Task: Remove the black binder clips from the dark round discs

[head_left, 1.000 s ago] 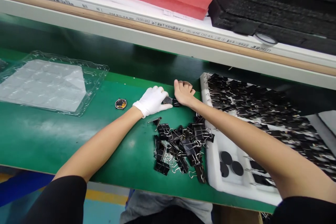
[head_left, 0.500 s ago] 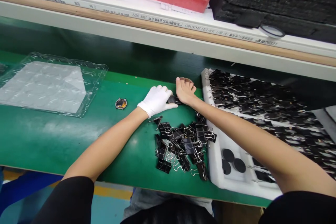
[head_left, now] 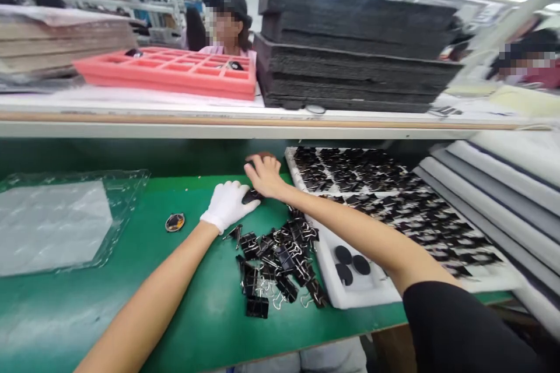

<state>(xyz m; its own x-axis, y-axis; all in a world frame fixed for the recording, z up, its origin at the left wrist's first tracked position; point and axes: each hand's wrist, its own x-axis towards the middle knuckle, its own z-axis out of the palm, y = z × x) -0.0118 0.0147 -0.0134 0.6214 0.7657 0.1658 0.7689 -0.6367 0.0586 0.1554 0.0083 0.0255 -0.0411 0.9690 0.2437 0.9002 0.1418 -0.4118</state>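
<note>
Head camera, live: just beyond the loose heap of black metal binder clips (head_left: 280, 259), white-gloved left hand (head_left: 227, 205) curled, fingertips pinching a small dark flat piece (head_left: 251, 196) down on the green bench (head_left: 131, 285). Over it, bare right hand (head_left: 263, 176) bent, touching; grip impossible to tell. Left of the heap, small round orange-black disc (head_left: 175, 222); right, white foam tray (head_left: 350, 298).
</note>
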